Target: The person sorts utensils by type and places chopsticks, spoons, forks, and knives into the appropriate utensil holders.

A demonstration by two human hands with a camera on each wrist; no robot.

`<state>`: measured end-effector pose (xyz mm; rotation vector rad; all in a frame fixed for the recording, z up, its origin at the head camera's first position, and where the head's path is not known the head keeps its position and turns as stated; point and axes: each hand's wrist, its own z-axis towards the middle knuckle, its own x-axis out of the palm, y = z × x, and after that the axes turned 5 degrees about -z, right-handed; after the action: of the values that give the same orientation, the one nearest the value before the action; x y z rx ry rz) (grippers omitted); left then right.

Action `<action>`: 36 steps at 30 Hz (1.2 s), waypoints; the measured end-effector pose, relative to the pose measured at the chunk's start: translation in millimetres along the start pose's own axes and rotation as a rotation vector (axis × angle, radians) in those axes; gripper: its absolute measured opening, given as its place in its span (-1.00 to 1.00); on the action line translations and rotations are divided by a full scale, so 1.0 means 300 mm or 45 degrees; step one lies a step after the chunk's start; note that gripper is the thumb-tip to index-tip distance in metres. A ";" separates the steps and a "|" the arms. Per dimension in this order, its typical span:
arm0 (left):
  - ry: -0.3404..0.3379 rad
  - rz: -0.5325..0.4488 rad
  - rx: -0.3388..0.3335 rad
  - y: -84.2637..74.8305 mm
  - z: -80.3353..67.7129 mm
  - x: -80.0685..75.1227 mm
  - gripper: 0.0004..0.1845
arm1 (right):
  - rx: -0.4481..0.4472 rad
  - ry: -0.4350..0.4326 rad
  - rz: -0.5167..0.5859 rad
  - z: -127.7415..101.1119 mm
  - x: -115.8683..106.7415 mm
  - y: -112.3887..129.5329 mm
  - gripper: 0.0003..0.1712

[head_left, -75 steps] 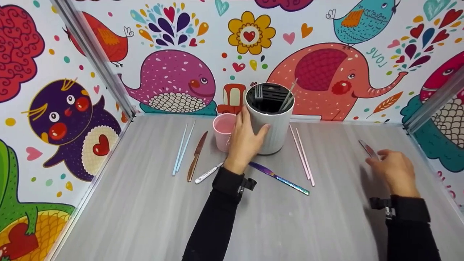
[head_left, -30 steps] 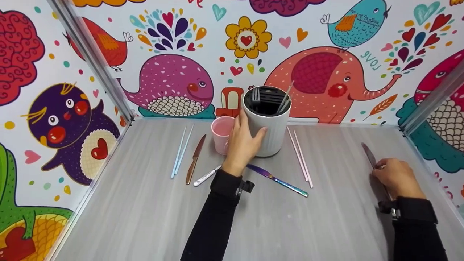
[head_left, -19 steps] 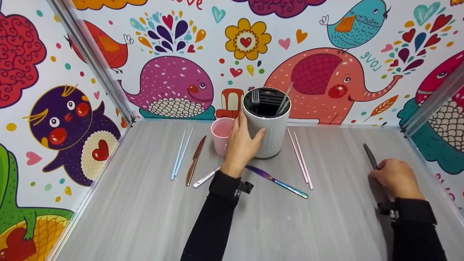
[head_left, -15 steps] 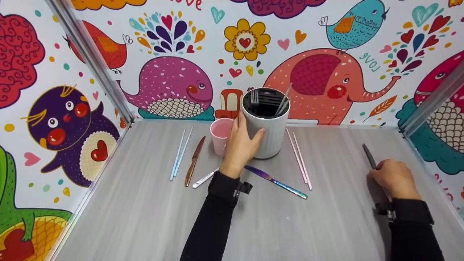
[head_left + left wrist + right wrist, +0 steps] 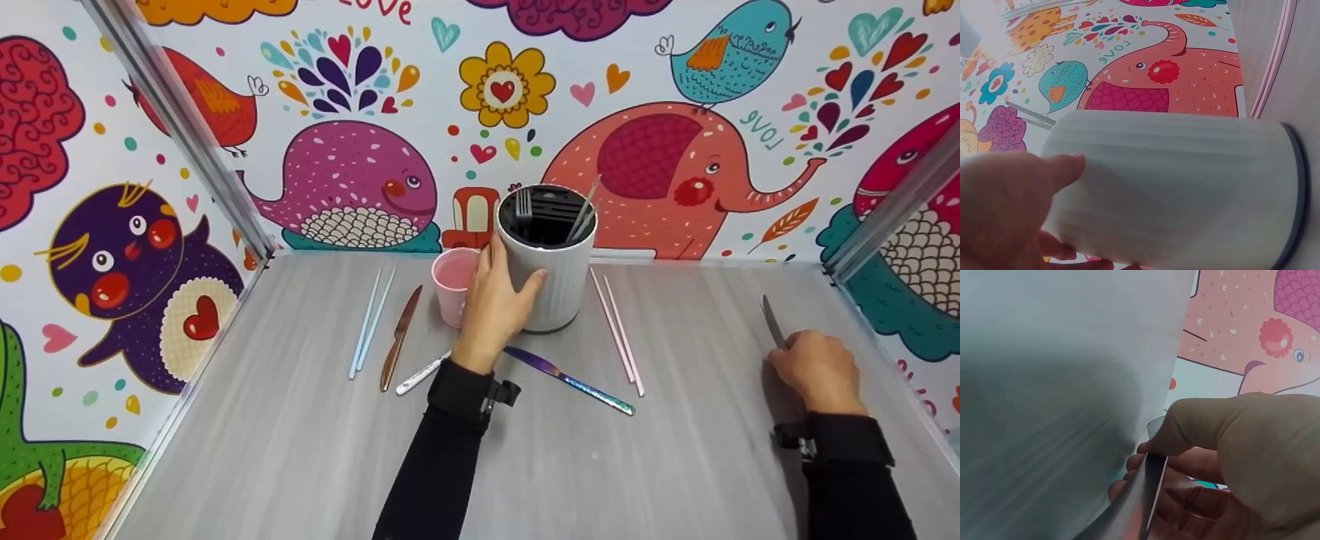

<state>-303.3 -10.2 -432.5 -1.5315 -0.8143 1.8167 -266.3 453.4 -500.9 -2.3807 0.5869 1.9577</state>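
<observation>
With curled fingers and thumb, my left hand [image 5: 495, 311] holds the side of a white ribbed cutlery holder [image 5: 561, 289], which stands upright on the table [image 5: 540, 480]. A fork [image 5: 523, 202] and thin metal sticks [image 5: 588, 210] poke out of its black slotted top. At the right, my right hand [image 5: 819, 371] pinches a silver table knife [image 5: 773, 324] low over the table, its far end pointing away. The right wrist view shows the thumb [image 5: 1188, 422] pressed on the shiny metal of the knife; in the head view the hand hides its near part.
A pink cup [image 5: 452, 289] stands left of the holder, partly behind my left hand. Around lie blue chopsticks [image 5: 370, 324], a copper knife [image 5: 401, 337], a white-handled utensil [image 5: 424, 373], a rainbow knife [image 5: 574, 382] and pink chopsticks [image 5: 619, 334]. Patterned walls enclose the back and sides.
My right hand, with the knife, has moved slightly right and toward me, and the knife has turned in its grasp. My left hand stays on the holder. The head view has tilted slightly.
</observation>
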 end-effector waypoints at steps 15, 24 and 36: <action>-0.011 -0.016 0.035 0.030 -0.009 -0.003 0.03 | -0.175 -0.153 -0.043 -0.011 0.034 0.066 -0.68; 0.024 -0.055 0.039 0.011 -0.002 -0.009 0.04 | -0.165 -0.094 -0.044 -0.008 0.042 0.125 -0.71; 0.041 -0.082 0.048 -0.010 -0.006 -0.051 0.00 | -0.278 -0.171 -0.044 -0.018 0.069 0.200 -0.71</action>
<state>-299.1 -20.1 -421.1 -1.4897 -0.8008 1.7470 -275.3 390.5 -505.4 -2.3288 0.3406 2.2504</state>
